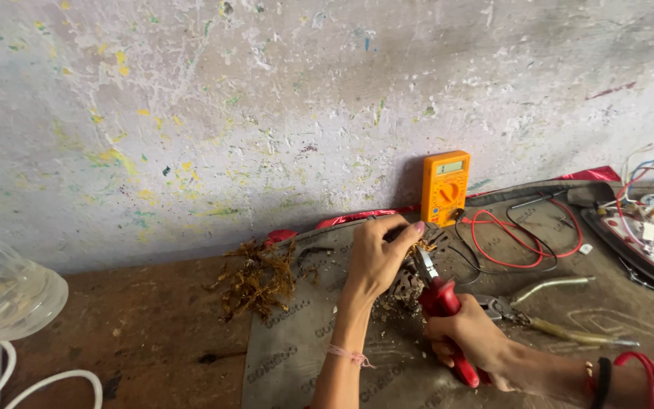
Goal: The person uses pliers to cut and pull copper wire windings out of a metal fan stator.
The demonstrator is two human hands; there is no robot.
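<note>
Taking the orange multimeter (pixel 445 187) propped against the wall as the marker: far to its left lies a clear plastic container (pixel 5 291), then a heap of brown stripped fibres (pixel 255 280) nearer in. Just below and left of the meter, the left hand (pixel 378 257) pinches a small frayed bundle (pixel 420 248) between its fingertips. Directly below the meter the right hand (pixel 469 333) is closed round red-handled pliers (pixel 442 301), whose nose meets that bundle. To my eye the jaws work close to the pinching fingers; a slip could nip them. Right of the meter trail red and black test leads (pixel 512 238).
</note>
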